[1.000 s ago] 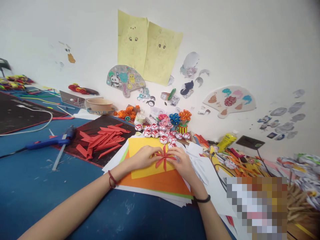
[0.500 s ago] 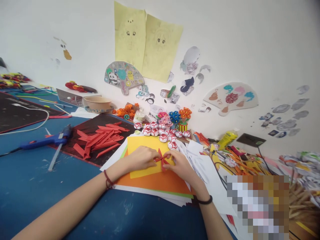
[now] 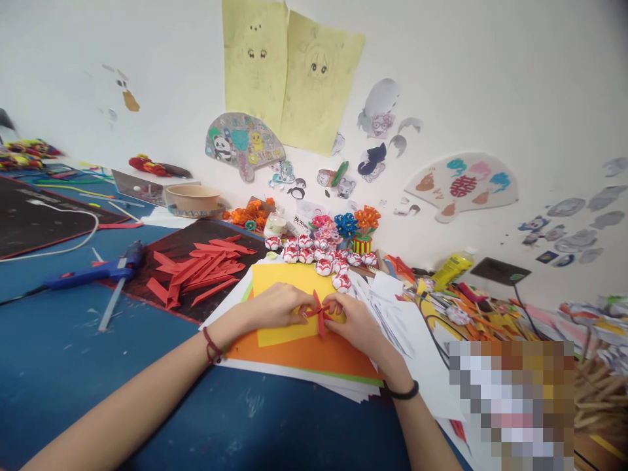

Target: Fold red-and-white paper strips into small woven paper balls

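Observation:
Between my two hands is a folded red paper piece (image 3: pixel 321 319) with several pointed arms, held over a yellow sheet (image 3: pixel 279 330). My left hand (image 3: pixel 279 306) pinches its left side with thumb and forefinger. From the right, my right hand (image 3: pixel 354 322) pinches the opposite side, fingers bent. Under the yellow sheet lie an orange sheet (image 3: pixel 294 358) and more paper. Just beyond my hands sit several red-and-white folded paper balls (image 3: pixel 324 267). The fingers partly hide the red piece.
A pile of folded red paper strips (image 3: pixel 196 271) lies on a dark mat (image 3: pixel 161 250) to the left. Beside it rests a blue glue gun (image 3: pixel 93 271). Paper flowers (image 3: pixel 346 226) stand at the wall. Paper scraps and a yellow bottle (image 3: pixel 454 269) crowd the right.
Both hands still pinch the red paper piece, whose arms have turned slightly. The whole view has shifted a little; the surrounding things stay in place.

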`<state>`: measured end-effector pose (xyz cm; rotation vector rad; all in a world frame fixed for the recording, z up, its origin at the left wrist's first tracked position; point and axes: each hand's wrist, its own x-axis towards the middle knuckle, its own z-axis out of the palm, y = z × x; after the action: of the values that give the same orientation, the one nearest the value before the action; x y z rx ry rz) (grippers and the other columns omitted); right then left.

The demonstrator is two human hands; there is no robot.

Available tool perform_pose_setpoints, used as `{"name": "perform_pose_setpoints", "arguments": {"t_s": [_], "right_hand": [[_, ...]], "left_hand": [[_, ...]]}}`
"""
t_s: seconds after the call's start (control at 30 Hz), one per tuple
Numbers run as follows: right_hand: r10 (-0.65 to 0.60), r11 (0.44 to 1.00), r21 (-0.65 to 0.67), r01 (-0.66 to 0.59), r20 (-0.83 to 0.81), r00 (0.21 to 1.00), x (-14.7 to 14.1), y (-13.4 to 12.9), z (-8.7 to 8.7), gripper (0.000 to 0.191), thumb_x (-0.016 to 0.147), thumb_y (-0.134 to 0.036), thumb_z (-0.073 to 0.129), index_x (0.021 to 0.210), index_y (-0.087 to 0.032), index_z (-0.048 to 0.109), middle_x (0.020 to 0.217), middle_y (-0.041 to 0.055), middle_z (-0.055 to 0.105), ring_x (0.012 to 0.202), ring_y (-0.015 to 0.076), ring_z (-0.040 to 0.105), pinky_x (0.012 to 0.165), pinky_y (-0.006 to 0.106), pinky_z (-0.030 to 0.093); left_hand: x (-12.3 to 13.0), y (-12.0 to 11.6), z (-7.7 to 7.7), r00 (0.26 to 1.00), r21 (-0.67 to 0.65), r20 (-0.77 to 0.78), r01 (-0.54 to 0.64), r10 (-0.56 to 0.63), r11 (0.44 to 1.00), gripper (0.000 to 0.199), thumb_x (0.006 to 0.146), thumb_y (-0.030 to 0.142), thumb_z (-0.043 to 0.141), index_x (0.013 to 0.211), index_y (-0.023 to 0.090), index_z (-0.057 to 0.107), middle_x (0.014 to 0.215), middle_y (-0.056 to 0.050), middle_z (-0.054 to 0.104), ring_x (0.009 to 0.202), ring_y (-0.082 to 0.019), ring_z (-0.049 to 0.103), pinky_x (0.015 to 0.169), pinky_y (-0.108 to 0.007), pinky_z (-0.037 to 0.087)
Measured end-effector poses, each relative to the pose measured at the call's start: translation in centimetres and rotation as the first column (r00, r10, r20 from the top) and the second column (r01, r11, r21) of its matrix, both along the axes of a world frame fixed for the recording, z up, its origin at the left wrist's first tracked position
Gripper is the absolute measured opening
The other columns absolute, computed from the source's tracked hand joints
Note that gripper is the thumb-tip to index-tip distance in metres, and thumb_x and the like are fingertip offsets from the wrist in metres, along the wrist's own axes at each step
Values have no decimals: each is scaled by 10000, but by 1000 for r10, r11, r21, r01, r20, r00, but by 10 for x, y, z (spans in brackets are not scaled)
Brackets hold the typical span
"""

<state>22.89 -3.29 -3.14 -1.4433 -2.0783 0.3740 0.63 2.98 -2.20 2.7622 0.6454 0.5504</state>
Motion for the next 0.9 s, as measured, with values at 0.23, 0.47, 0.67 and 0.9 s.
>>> {"name": "perform_pose_setpoints", "arguments": {"t_s": [0.23,0.47,0.67,0.9], "right_hand": [[-51,997,-60,46,-97,994,-8,1,-7,259,720,-89,602,943,-220,616,639,-58,561,590,144,544,565,250,361],[-71,994,69,79,-111,991,-11,1,-8,242,701,-70,587,882,-230,597,621,-53,526,577,154,530,576,256,382],[-68,979,186,88,-111,991,-10,-1,-6,194,821,-132,559,990,-225,575,732,-14,578,647,169,558,634,272,427],[-77,975,200,99,-119,990,-3,3,-7,137,854,-203,619,974,-231,558,819,15,624,734,196,589,688,294,446]], "left_hand": [[10,-11,-6,996,57,-14,-91,92,994,408,813,601,619,814,194,647,737,-37,663,657,-178,595,573,-260,265],[24,-23,-18,958,49,5,-288,288,956,440,866,610,528,832,180,611,804,-82,668,689,-199,601,577,-267,304],[27,-29,-13,925,117,31,-380,379,918,267,869,436,566,873,172,607,851,-97,662,778,-236,612,616,-286,367],[30,-29,-19,915,185,31,-401,402,897,106,795,165,504,781,161,609,775,-98,649,674,-217,598,576,-299,341]]}}
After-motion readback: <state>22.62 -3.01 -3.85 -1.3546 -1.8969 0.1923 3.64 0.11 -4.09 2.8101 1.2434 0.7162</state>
